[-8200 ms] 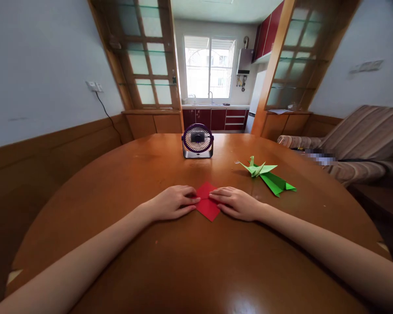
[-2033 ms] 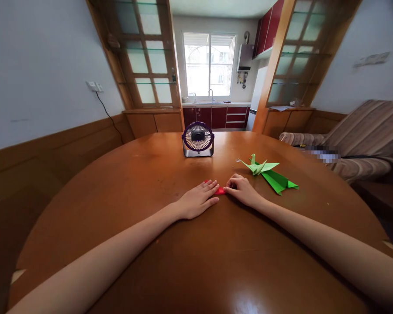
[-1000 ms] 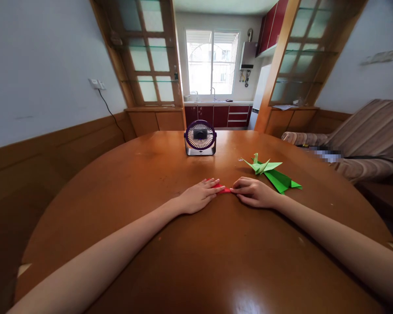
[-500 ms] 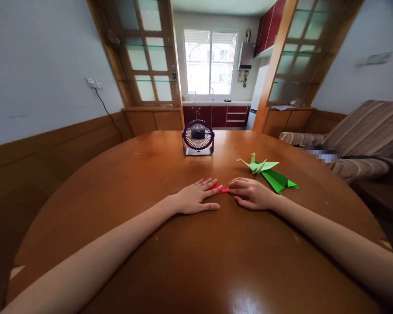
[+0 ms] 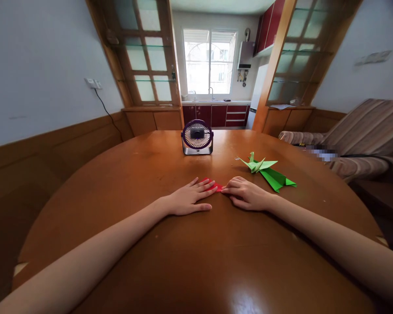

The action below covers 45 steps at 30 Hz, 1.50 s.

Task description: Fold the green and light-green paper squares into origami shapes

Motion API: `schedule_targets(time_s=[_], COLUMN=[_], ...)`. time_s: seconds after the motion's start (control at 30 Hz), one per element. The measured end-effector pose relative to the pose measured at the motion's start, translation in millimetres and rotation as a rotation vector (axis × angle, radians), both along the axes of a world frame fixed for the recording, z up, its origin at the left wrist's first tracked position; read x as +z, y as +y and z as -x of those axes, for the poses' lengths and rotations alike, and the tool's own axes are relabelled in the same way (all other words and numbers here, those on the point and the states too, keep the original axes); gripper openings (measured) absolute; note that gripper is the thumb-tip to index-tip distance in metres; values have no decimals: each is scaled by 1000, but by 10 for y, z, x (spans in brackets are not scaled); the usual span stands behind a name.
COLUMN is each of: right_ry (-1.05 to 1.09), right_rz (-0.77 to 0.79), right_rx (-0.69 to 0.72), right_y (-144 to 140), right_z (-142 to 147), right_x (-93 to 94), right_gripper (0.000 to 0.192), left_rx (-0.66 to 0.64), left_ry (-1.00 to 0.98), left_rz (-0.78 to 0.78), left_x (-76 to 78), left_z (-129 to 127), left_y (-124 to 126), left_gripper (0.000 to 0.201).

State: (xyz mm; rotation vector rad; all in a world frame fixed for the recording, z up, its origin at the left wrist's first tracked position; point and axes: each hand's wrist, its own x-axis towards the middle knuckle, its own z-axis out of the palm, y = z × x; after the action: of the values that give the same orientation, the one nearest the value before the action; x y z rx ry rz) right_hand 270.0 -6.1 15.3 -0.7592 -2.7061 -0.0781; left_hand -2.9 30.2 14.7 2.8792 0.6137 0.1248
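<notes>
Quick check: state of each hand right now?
Left hand: open, flat, pressing the red paper onto the table.
Right hand: fingers curled, fingertips on the red paper; no grasp.

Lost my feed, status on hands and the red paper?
Left hand flat, fingers spread on red paper. Right hand pressing its other end. Green origami beside the right hand, apart.
</notes>
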Motion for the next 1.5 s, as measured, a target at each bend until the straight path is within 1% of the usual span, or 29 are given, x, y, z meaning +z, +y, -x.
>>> schedule_targets(time_s=[0.1, 0.17, 0.27, 0.33, 0.43, 0.63, 0.8, 1.0, 1.13, 1.23, 1.3, 1.4, 1.5], right_ry=[-8, -21, -55, -91, -130, -134, -87, 77, 181, 189, 180, 171, 171], right_rz=[-14, -29, -57, -84, -115, -151, -166, -155, -121, -101, -93, -91, -84], right_rx=[-20, -32, -54, -69, -78, -58, -52, -51, -45, -36, -36, -43, -47], right_y=[7, 12, 16, 17, 19, 19, -6, -1, 30, 44, 49, 53, 53], right_z=[7, 12, 29, 45, 65, 81, 76, 34, 29, 41, 52, 63, 67], right_x=[-18, -37, -58, -63, -65, -59, -49, -82, -99, -98, -94, -89, -89], right_gripper=[37, 37, 42, 44, 43, 41, 37, 29, 24, 22, 22, 22, 22], left_rx=[-22, -15, 8, 33, 67, 113, 153, 159, 124, 105, 129, 180, 139], left_ry=[-12, -21, -32, -31, -25, -60, -91, -170, -215, -240, -250, -299, -298], left_rz=[-19, -29, -32, -33, -50, -85, -74, -63, -155, -299, -377, -391, -334], left_x=[18, 34, 57, 69, 78, 78, 48, 8, 14, -2, -24, -65, -89], left_z=[46, 59, 114, 194, 353, 583, 664, 737, 666, 526, 402, 201, 32], left_y=[-18, -28, -45, -61, -92, -121, -75, -18, -23, -32, -42, -53, -26], left_gripper=[62, 60, 56, 54, 52, 44, 40, 38, 36, 34, 32, 28, 30])
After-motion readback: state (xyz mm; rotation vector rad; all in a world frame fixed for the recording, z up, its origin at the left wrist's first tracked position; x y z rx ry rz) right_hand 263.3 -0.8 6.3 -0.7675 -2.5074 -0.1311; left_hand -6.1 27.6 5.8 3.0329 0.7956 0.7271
